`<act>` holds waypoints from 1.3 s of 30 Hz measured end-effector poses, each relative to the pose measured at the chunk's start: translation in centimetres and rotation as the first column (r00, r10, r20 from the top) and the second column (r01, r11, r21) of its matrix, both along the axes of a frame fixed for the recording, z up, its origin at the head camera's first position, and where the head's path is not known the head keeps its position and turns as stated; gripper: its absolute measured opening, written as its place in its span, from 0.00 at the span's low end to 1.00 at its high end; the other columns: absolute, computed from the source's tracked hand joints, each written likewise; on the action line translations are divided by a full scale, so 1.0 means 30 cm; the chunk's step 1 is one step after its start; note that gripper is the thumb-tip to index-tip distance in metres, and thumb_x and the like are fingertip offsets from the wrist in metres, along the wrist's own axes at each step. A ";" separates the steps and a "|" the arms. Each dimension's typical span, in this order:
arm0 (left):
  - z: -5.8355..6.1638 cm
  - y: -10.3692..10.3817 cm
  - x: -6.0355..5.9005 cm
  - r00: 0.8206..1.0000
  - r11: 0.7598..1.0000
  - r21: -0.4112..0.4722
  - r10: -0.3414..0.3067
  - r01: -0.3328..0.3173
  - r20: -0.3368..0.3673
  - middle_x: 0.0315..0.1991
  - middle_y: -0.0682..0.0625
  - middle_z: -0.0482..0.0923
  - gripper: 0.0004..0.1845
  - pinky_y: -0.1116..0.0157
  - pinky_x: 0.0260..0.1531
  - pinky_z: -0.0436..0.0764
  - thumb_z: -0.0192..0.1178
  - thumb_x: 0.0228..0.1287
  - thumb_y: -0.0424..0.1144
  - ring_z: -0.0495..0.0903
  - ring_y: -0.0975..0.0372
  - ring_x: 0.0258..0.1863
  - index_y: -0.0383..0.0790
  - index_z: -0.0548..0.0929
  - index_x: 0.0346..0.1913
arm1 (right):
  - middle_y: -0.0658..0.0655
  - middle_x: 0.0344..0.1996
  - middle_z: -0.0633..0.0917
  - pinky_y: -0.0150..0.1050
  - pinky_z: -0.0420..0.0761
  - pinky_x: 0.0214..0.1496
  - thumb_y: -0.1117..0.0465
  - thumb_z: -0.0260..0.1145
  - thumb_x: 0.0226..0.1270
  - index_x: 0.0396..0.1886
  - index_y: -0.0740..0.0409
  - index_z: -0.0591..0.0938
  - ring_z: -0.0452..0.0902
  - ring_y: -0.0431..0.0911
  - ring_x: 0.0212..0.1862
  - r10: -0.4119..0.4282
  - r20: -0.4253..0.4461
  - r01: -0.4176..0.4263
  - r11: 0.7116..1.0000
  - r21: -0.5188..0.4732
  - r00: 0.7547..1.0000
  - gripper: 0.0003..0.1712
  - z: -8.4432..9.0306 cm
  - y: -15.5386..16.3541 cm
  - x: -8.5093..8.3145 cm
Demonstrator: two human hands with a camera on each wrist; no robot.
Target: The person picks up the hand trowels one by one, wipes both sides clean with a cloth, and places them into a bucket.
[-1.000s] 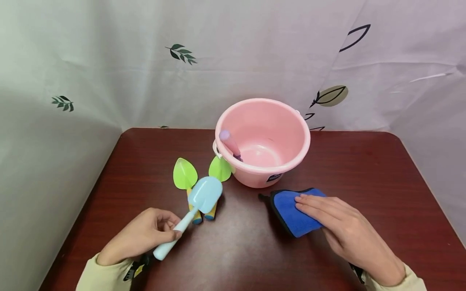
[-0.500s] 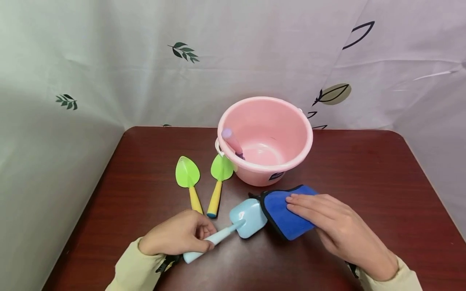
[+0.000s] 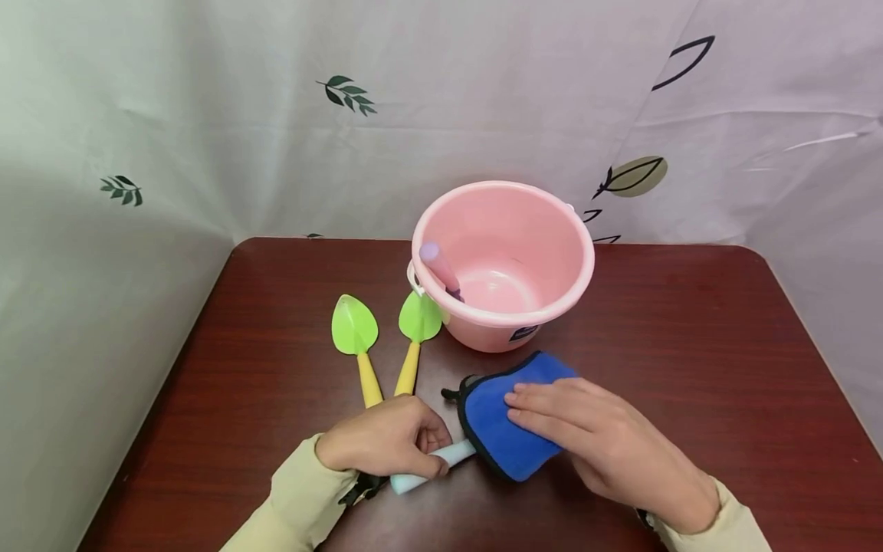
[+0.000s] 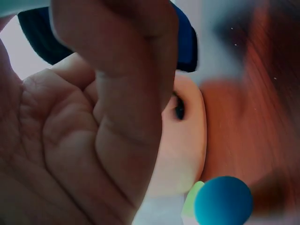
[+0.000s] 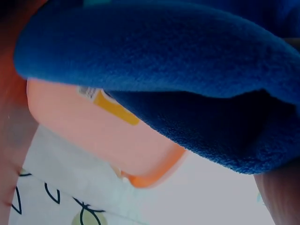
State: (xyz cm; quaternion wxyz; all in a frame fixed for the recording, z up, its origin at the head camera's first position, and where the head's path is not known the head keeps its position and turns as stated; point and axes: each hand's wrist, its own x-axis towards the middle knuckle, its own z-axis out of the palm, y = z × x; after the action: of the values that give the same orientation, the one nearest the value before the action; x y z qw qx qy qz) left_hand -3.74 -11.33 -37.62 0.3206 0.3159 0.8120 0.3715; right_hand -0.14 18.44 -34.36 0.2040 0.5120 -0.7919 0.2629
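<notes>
My left hand (image 3: 386,441) pinches the handle of a light blue hand trowel (image 3: 451,454) between thumb and fingers, low over the front of the table. The trowel's blade is hidden by a blue cloth (image 3: 507,425) with black edging. On the right, my right hand (image 3: 607,437) holds that cloth, its fingers laid along the top and its thumb out of sight. The right wrist view has the cloth (image 5: 154,51) folded over, with a dark hollow beneath. Curled fingers (image 4: 126,93) of the left hand fill much of the left wrist view.
Behind the cloth stands a pink bucket (image 3: 476,333), with a pink-and-purple handle (image 3: 441,267) leaning inside it. Two green trowels with yellow handles lie beside it: a left one (image 3: 355,326) and a right one (image 3: 419,318). Patterned curtain (image 3: 386,169) surrounds the wooden table (image 3: 690,330).
My left hand has carried the light blue trowel rightward from above the green trowels, and its blade has gone behind the cloth. The right hand has shifted left and slightly down with the cloth.
</notes>
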 end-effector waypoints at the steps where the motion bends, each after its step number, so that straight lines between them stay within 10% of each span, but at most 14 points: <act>1: 0.000 0.003 -0.002 1.000 1.000 0.002 0.006 -0.006 0.002 0.15 0.63 0.74 0.04 0.73 0.20 0.72 0.71 0.51 0.38 0.72 0.73 0.18 0.50 0.86 0.26 | 0.58 0.60 0.82 0.36 0.65 0.70 0.65 0.43 0.80 0.61 0.61 0.82 0.80 0.52 0.60 0.020 -0.003 -0.020 1.000 0.010 1.000 0.23 -0.006 -0.003 0.000; 20: 0.027 -0.025 -0.036 0.994 0.994 0.096 0.050 -0.059 0.093 0.22 0.60 0.82 0.06 0.69 0.28 0.81 0.70 0.57 0.36 0.81 0.68 0.23 0.41 0.88 0.37 | 0.48 0.62 0.81 0.43 0.63 0.70 0.59 0.35 0.77 0.63 0.52 0.81 0.74 0.44 0.66 0.000 0.121 -0.024 0.981 0.195 0.993 0.30 -0.070 -0.021 0.014; 28: 0.023 -0.047 -0.049 0.987 0.985 0.154 0.051 -0.075 0.151 0.24 0.57 0.83 0.08 0.68 0.27 0.81 0.69 0.60 0.35 0.81 0.66 0.24 0.39 0.89 0.43 | 0.51 0.62 0.81 0.48 0.65 0.68 0.74 0.68 0.42 0.64 0.54 0.81 0.75 0.47 0.65 -0.010 0.089 -0.008 0.980 0.199 0.996 0.41 -0.074 -0.017 0.012; 39: 0.025 -0.067 -0.061 0.985 0.981 0.171 0.060 -0.087 0.162 0.23 0.56 0.83 0.07 0.70 0.24 0.79 0.69 0.60 0.35 0.80 0.66 0.23 0.41 0.89 0.41 | 0.50 0.60 0.82 0.46 0.65 0.69 0.76 0.70 0.45 0.63 0.52 0.82 0.76 0.45 0.65 -0.065 0.134 0.035 0.976 0.213 0.989 0.39 -0.072 -0.006 0.009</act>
State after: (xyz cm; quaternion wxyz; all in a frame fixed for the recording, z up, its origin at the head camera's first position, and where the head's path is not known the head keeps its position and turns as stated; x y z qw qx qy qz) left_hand -5.57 -13.33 -36.86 0.3396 0.2830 0.7592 0.4777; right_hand 0.12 18.26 -36.52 0.0991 0.4907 -0.8404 0.2078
